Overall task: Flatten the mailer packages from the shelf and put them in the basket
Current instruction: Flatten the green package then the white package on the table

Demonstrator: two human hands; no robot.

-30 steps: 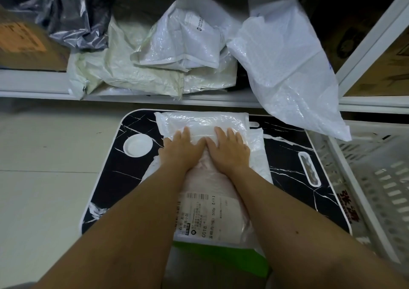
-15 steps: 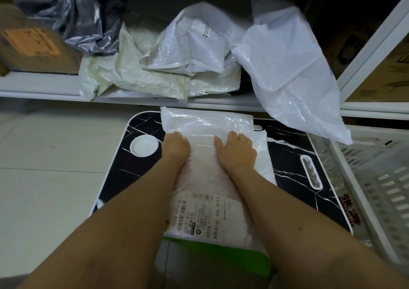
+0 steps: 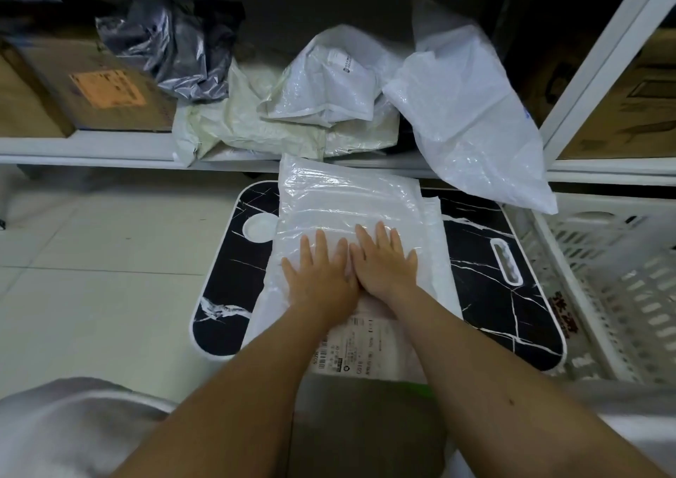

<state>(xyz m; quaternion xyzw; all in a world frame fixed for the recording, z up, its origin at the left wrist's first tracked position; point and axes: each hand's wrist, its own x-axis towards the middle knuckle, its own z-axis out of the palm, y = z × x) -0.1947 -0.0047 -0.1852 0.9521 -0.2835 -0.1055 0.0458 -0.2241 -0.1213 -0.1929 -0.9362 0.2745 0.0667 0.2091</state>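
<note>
White mailer (image 3: 351,199) flat on tray (image 3: 490,258)

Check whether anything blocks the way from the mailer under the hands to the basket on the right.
Nothing visible does. Left hand and right hand press flat on the mailer, which lies on the black tray table. The basket stands open beside the table. A white bag hangs off the shelf over its far corner only.
</note>
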